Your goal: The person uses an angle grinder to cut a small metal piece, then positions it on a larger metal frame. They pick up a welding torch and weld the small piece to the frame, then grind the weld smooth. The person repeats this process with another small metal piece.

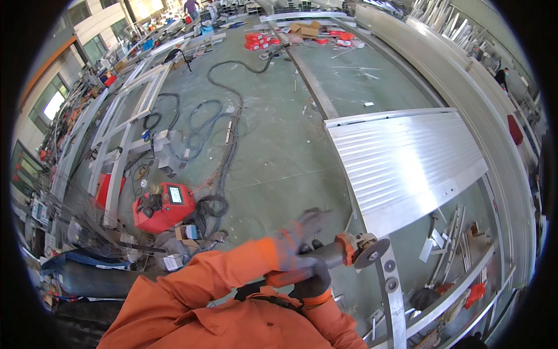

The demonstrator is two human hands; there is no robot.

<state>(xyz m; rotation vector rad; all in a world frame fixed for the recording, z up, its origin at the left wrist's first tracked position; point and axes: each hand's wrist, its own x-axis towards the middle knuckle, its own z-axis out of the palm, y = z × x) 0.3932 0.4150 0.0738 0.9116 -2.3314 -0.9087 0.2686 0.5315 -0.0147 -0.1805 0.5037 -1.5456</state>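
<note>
The person's dark-gloved right grip [314, 281] wraps around a dark-bodied angle grinder [332, 254] with a round grey disc [372, 253], near the near-left corner of a ribbed silver metal panel [401, 157]. Beside the grinder, the grey-gloved left grip [297, 235] blurs; its closure cannot be told.

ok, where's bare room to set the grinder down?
Mostly bare: green floor between the dark hose bundle and the ribbed metal panel; the panel's top looks bare too. Crowded: around the red welding machine, with cartons and coiled cable; also right of the angle grinder, strewn with metal offcuts.
</note>
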